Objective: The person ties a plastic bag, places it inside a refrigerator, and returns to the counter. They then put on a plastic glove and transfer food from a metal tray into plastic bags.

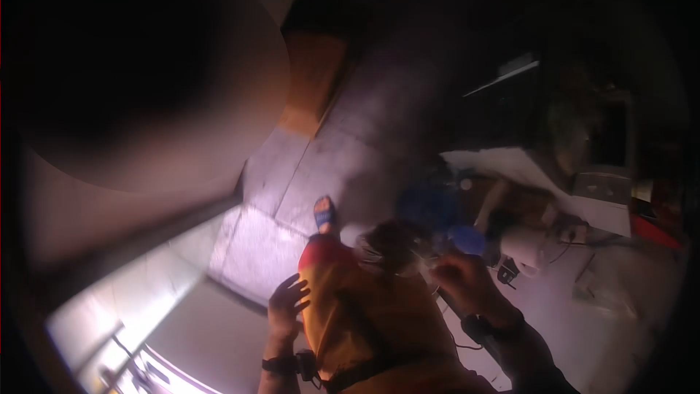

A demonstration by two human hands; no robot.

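Observation:
My left hand hangs beside my orange garment, fingers apart and nothing in them. My right hand has its fingers curled at the near edge of a dark, shiny, bag-like thing with a clear rim. Blur and dim light hide what it contains. A blue round object shows just beyond the right hand. Each wrist wears a dark band.
A sandalled foot stands on the grey tiled floor. A brown box lies ahead. On the right, a white surface bears a pale cylindrical object and a small black plug-like item. A lit glass panel is at left.

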